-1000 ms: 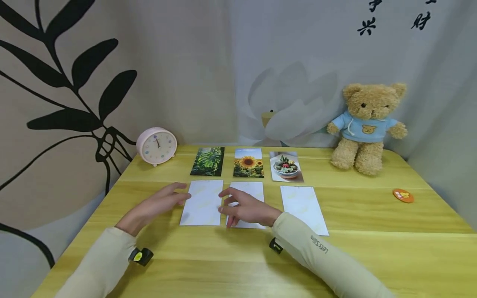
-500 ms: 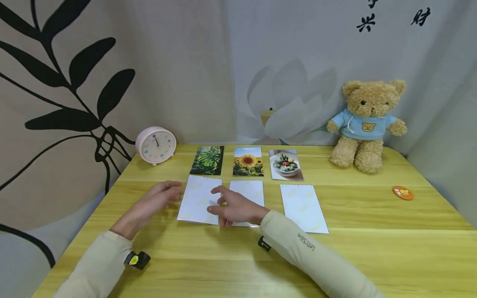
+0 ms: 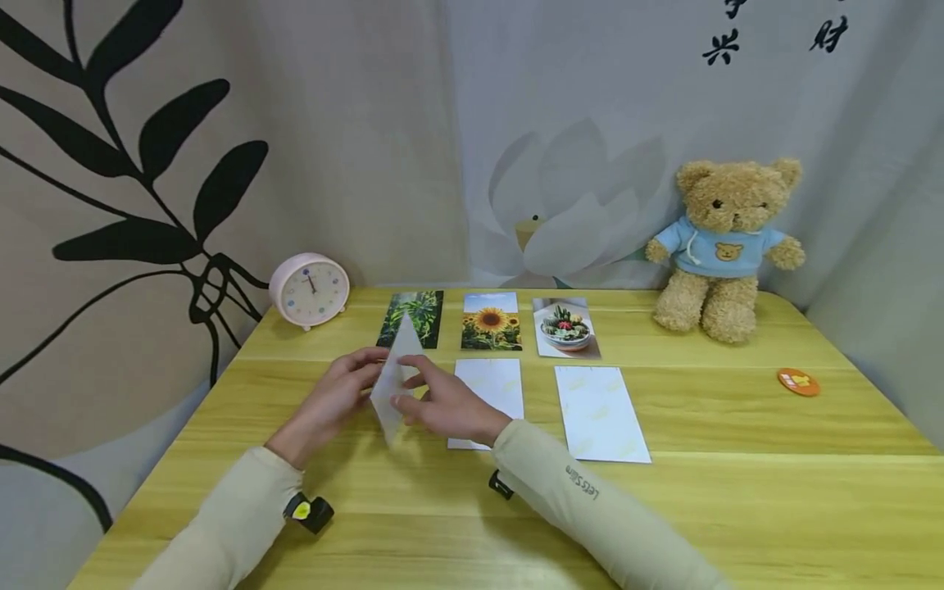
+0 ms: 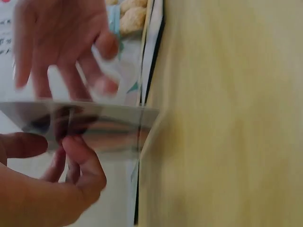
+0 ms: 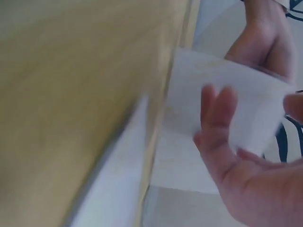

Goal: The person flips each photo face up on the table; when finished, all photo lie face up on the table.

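My left hand (image 3: 335,397) holds a card (image 3: 391,385) raised off the table, steeply tilted. In the left wrist view, its fingers (image 4: 78,151) lie against the card's glossy side. My right hand (image 3: 453,401) is at the card's pale side. In the right wrist view, its loosely bent, spread fingers (image 5: 220,109) are in front of the card; whether they touch it, I cannot tell. Two more pale cards, a middle one (image 3: 492,385) and a right one (image 3: 601,414), lie flat. Behind are picture cards of green leaves (image 3: 428,315), a sunflower (image 3: 491,321) and potted cacti (image 3: 566,328).
A pink clock (image 3: 310,289) stands at the table's back left. At the back right sits a teddy bear (image 3: 726,246) in a blue top, with an orange disc (image 3: 798,382) lying in front of it. A printed curtain (image 3: 369,147) hangs behind the wooden table (image 3: 737,508).
The left pale card has come up from lying flat to a steep tilt. My left hand has moved right, against the card; my right hand has shifted left.
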Motion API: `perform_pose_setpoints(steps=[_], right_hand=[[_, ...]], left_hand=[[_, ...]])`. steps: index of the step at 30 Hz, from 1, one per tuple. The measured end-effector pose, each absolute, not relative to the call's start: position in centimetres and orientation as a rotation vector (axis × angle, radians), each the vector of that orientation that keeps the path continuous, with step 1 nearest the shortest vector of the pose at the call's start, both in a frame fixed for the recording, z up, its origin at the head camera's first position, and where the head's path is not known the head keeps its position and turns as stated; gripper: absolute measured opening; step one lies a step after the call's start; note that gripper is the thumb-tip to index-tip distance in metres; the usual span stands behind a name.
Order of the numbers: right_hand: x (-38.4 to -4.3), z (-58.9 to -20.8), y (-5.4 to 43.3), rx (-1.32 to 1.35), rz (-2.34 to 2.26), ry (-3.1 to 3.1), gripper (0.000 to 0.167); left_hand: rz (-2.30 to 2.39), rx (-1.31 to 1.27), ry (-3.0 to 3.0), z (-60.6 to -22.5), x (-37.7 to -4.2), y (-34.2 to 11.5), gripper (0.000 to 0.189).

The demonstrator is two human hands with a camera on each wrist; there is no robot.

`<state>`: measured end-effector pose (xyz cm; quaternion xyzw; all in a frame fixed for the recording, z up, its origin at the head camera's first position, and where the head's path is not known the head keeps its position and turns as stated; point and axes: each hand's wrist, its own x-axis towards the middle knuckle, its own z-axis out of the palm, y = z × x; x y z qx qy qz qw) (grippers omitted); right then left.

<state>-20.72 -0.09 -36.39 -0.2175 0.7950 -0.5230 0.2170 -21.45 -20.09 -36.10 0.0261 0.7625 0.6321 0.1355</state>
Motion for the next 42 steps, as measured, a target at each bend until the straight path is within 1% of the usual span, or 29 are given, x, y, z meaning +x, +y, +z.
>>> perform_pose_setpoints(steps=[7, 11, 16, 23, 27, 30, 36, 42], right_hand=[[-20.9, -36.7, -0.3, -0.582, -1.701, 2.229, 0.050], [-21.0, -36.7, -0.2, -0.600, -1.849, 2.262, 0.043], [-20.9, -36.6, 0.0, -0.638, -1.925, 2.385, 0.039], [-21.0, -36.1, 0.4, -0.766, -2.039, 2.484, 0.042], [-21.5, -36.0, 0.8, -0.822, -2.024, 2.610, 0.044], [-21.6, -36.0, 1.1, -0.816, -1.990, 2.666, 0.045], [-21.9, -36.6, 1.2, -0.699, -1.970, 2.661, 0.044], [-21.7, -37.2, 0.8, -0.302, -2.139, 2.224, 0.043]], left_hand=[[1.813, 0.082, 2.230, -36.6, -21.3, -18.9, 0.043], [1.795, 0.148, 2.167, -36.8, -21.3, -18.9, 0.050], [1.787, 0.176, 2.110, -37.1, -21.1, -18.9, 0.058], [1.792, 0.123, 2.156, -37.3, -21.1, -18.9, 0.058], [1.752, 0.116, 2.204, -37.1, -21.0, -18.9, 0.057], [1.742, 0.101, 2.236, -36.9, -20.9, -19.1, 0.058], [1.712, 0.075, 2.300, -36.5, -20.3, -20.0, 0.060], [1.558, 0.078, 2.408, -36.4, -19.9, -21.2, 0.052]])
